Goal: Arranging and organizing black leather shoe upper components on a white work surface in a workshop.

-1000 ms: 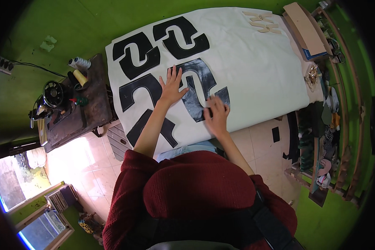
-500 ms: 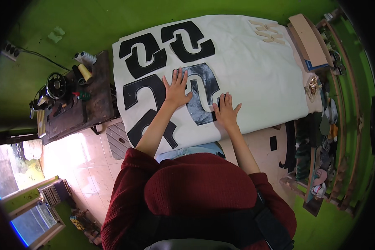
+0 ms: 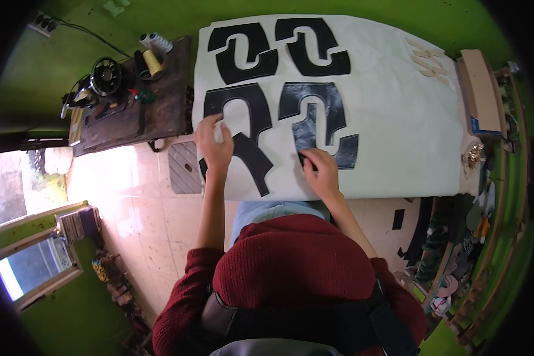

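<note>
Curved black leather-like pieces lie in interlocking pairs on a white sheet (image 3: 397,136). My right hand (image 3: 321,172) has its fingers curled together at the near corner of a shiny lower black piece (image 3: 305,132) in the right-hand pair. Another shiny black piece (image 3: 323,95) curves around its upper end. At the left, my left hand (image 3: 215,145) is over the near-left pair, thumb and fingers apart, and partly covers it. That pair has an arched black piece (image 3: 256,107) and a lower black piece (image 3: 252,160). Two more pairs (image 3: 266,65) (image 3: 335,63) lie at the far side.
A dark sewing machine table (image 3: 166,107) with a handwheel (image 3: 105,76) and thread cones (image 3: 152,62) stands left. Small beige pieces (image 3: 427,62) lie at the sheet's far right, near a cardboard box (image 3: 480,89). A cluttered wooden rack (image 3: 504,166) lines the right wall.
Both hands have come off lying flat around the shiny pair. My left hand has moved left over the neighbouring pair; my right fingers have curled in at the shiny piece's near corner. The view has shifted.
</note>
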The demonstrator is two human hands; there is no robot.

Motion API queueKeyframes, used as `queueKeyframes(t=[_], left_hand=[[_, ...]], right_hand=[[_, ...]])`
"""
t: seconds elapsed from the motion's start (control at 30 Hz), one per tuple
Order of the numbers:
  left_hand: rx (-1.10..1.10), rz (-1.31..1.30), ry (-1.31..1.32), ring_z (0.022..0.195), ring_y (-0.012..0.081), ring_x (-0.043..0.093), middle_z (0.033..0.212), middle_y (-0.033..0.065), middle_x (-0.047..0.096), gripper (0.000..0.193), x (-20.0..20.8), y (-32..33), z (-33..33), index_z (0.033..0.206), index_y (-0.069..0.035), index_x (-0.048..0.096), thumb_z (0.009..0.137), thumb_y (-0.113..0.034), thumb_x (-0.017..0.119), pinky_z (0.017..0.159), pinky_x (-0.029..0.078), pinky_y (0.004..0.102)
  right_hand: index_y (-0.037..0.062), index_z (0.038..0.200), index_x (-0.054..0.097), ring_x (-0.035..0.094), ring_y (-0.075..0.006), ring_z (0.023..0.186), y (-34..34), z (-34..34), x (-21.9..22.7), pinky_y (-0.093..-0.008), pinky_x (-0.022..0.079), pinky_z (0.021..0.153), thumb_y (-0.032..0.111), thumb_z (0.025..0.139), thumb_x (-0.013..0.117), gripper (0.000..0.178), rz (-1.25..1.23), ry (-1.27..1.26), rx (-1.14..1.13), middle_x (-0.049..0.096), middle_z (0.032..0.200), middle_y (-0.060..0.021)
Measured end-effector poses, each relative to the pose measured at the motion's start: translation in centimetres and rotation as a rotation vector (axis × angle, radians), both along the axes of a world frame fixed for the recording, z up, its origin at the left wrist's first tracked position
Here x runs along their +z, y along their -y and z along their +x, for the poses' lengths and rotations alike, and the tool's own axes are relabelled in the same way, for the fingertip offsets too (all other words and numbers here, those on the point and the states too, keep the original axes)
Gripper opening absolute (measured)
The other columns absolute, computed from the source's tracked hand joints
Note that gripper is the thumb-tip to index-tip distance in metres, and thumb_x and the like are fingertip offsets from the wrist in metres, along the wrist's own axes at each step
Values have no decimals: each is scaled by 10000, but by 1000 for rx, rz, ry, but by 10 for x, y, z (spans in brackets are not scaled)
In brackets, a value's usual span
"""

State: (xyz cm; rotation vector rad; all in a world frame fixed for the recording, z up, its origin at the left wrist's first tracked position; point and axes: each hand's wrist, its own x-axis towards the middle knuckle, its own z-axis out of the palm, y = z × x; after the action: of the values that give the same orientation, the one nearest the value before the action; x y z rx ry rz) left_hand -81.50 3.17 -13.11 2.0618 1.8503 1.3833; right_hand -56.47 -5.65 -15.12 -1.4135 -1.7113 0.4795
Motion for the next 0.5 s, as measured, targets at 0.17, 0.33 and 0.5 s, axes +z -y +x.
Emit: queueKeyframes(t=[0.17, 0.33, 0.5], left_hand=[[260, -328, -276, 1047, 312, 497, 1067, 153, 543, 393, -25, 60, -53, 1112, -50, 535, 765, -195, 646, 874, 374, 434], [189, -679, -147, 1247, 335, 381, 1362, 154, 405, 631, -55, 89, -76, 1326, -73, 406, 803, -346, 630, 1011, 273, 491], [132, -586, -141, 1256, 316, 375, 1363, 137, 408, 603, -49, 96, -83, 1276, -79, 466, 765, -321, 673, 1028, 247, 490]], right_hand=[[41, 1094, 547, 576, -275, 845, 3, -60, -11, -374, 458, 702, 179, 732, 657, 403, -161, 129, 254, 576, 998, -111], [-2, 1247, 396, 550, -276, 903, -4, -92, -13, -386, 463, 702, 276, 703, 708, 686, -314, 431, 173, 497, 1069, -139], [24, 1202, 451, 569, -273, 916, -5, -104, -14, -381, 465, 717, 230, 679, 728, 626, -423, 433, 111, 561, 1004, -123]])
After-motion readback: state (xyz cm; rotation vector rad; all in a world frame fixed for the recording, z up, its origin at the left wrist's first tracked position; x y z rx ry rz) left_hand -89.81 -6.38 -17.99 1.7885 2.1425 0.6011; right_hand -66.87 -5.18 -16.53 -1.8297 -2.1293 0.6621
